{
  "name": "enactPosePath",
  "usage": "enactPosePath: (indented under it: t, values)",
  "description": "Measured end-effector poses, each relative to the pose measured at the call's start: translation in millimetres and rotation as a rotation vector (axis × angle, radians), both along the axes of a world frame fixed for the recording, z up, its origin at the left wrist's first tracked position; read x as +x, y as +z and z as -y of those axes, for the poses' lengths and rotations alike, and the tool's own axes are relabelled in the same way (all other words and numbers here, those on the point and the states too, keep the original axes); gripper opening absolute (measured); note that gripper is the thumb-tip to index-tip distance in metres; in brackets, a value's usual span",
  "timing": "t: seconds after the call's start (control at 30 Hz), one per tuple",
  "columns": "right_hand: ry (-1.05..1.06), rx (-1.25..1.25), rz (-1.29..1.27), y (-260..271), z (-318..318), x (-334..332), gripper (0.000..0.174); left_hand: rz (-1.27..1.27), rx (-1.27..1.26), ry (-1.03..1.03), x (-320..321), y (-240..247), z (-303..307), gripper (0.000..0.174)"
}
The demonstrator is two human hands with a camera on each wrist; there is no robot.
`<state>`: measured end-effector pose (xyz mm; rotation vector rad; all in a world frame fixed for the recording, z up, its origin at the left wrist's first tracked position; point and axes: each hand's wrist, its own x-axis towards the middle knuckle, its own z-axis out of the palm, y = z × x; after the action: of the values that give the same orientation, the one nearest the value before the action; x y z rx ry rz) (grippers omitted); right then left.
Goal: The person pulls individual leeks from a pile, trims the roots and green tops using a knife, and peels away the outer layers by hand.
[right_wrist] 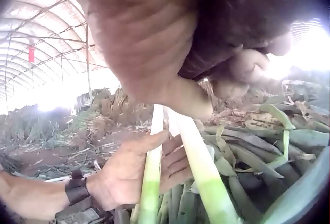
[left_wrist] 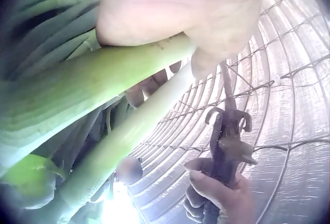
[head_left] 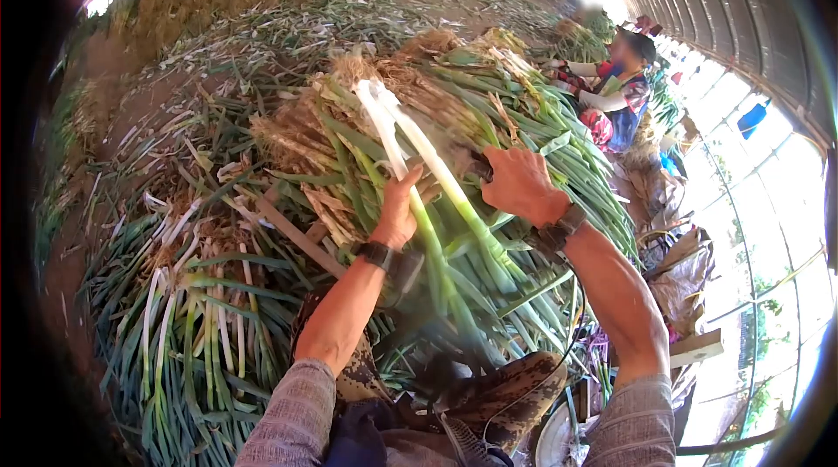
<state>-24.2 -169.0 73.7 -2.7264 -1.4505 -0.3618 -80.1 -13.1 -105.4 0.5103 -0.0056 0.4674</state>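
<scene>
Two thick green onions (head_left: 436, 168) with clean white shafts slant across the middle of the head view, roots up and leaves toward the lap. My left hand (head_left: 399, 212) holds them at the pale part; in the right wrist view its thumb crosses the nearer stalk (right_wrist: 152, 183) and its fingers (right_wrist: 178, 164) lie behind. To their right, my right hand (head_left: 524, 186) grips a dark tool (head_left: 480, 168). The left wrist view shows the tool (left_wrist: 223, 146) with a thin nozzle pointing up and the right hand's fingers (left_wrist: 195, 198) curled round its handle.
A large heap of untrimmed onions (head_left: 559, 131) lies beyond and under the hands. Another pile (head_left: 209, 327) spreads at the left. Leaf scraps (head_left: 253, 48) cover the ground behind. A seated person (head_left: 624, 92) is at the right back, near a wooden board (head_left: 696, 348).
</scene>
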Motion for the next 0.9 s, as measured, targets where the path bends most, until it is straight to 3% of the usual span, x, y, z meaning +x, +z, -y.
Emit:
enactPosePath:
  t: [0.2, 0.33, 0.5, 0.6, 0.8, 0.9]
  values:
    - [0.014, -0.062, -0.149, 0, 27, -5, 0.024, -0.115, 0.046, -0.003, 0, 0, 1, 0.032]
    - [-0.099, -0.075, -0.249, -6, 77, -6, 0.024, -0.165, 0.029, -0.071, -5, 7, 0, 0.032]
    - [-0.235, -0.283, -0.451, -19, 147, -25, 0.025, -0.172, 0.039, -0.081, -22, 28, 7, 0.031]
    - [-0.258, -0.163, -0.461, -30, 171, -51, 0.024, -0.176, 0.129, -0.102, -25, 25, 7, 0.029]
    - [-0.246, -0.012, -0.369, -40, 203, -70, 0.022, -0.045, 0.138, 0.280, -55, 46, -19, 0.045]
    - [-0.300, -0.043, -0.362, -45, 228, -63, 0.020, 0.016, 0.134, 0.343, -87, 78, -59, 0.038]
